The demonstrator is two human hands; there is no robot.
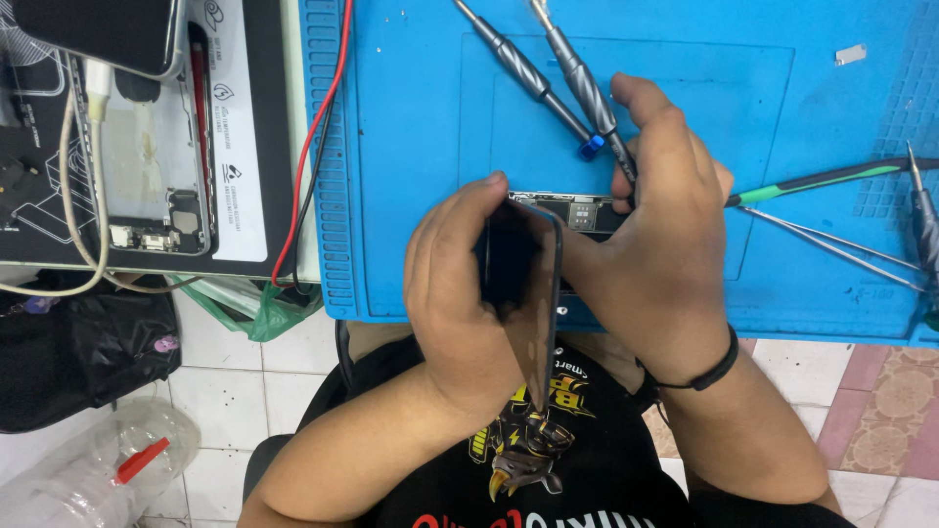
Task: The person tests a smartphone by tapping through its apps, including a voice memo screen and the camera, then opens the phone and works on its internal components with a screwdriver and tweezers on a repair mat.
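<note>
My left hand (460,284) grips a dark phone screen panel (533,293), holding it on edge and tilted up from the phone body (577,210) that lies on the blue work mat (411,117). My right hand (665,235) holds a grey metal screwdriver (577,68) by its shaft, its tip down at the phone's open insides. Most of the phone body is hidden under both hands.
A second screwdriver with a blue tip (533,83) lies on the mat. Tweezers (831,244), a green-handled tool (831,181) and another driver (924,225) lie at the right. An opened phone shell (156,176), cables and a red wire (313,147) sit left.
</note>
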